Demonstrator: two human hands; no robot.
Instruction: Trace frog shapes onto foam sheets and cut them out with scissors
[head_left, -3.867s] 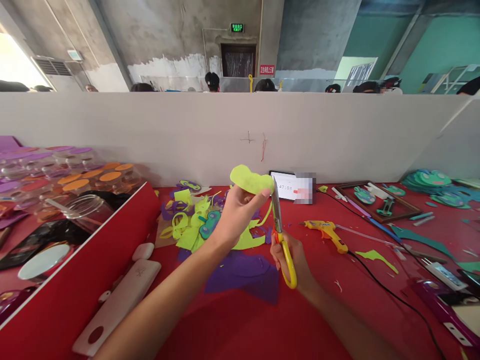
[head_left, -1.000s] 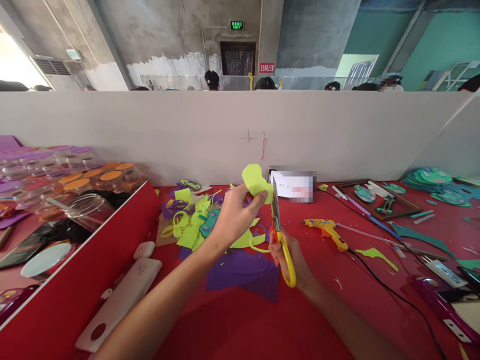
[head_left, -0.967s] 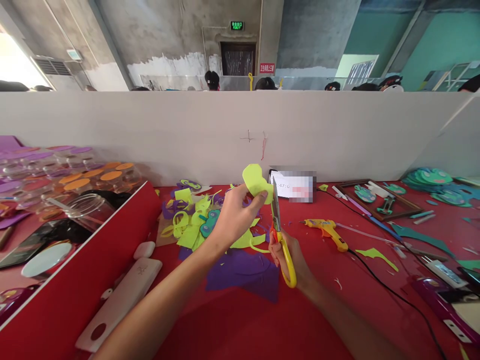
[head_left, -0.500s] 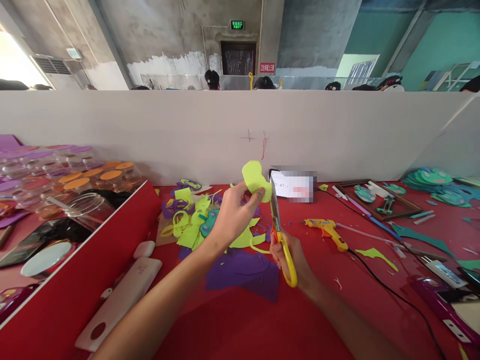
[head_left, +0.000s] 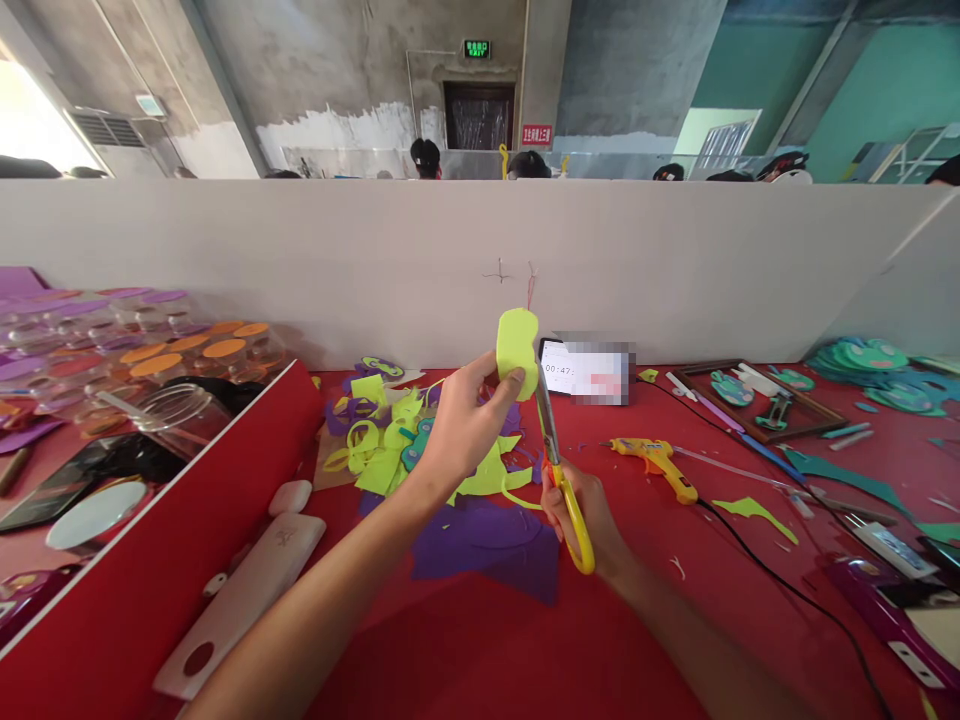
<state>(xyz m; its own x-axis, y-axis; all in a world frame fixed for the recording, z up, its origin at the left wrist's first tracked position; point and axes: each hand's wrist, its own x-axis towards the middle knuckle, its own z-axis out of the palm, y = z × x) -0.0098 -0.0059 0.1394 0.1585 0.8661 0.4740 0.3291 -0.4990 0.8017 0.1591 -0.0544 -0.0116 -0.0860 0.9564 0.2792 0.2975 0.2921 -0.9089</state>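
Note:
Pinched between the thumb and fingers of my left hand (head_left: 469, 420) is a yellow-green foam sheet piece (head_left: 517, 340), upright, with rounded ends and a notch in its right side. My right hand (head_left: 581, 510) grips the yellow handles of a pair of scissors (head_left: 551, 430). The blades point up and lie along the right edge of the foam piece; whether they touch it I cannot tell. Under my left hand lies a heap of yellow-green scraps (head_left: 382, 450), with a teal foam shape (head_left: 415, 448) among them. Purple sheets (head_left: 487, 555) lie in front of the heap.
A yellow glue gun (head_left: 652, 462) with a black cord lies to the right. A phone (head_left: 585, 370) showing a timer leans at the back wall. On the left, a red divider (head_left: 187, 520) stands beside a white power bank (head_left: 247, 600). A wooden frame (head_left: 814, 415) holds small parts.
My left hand has turned the foam piece more upright, so its notch now faces right. The scissors have stayed nearly in place, their blades at the piece's edge.

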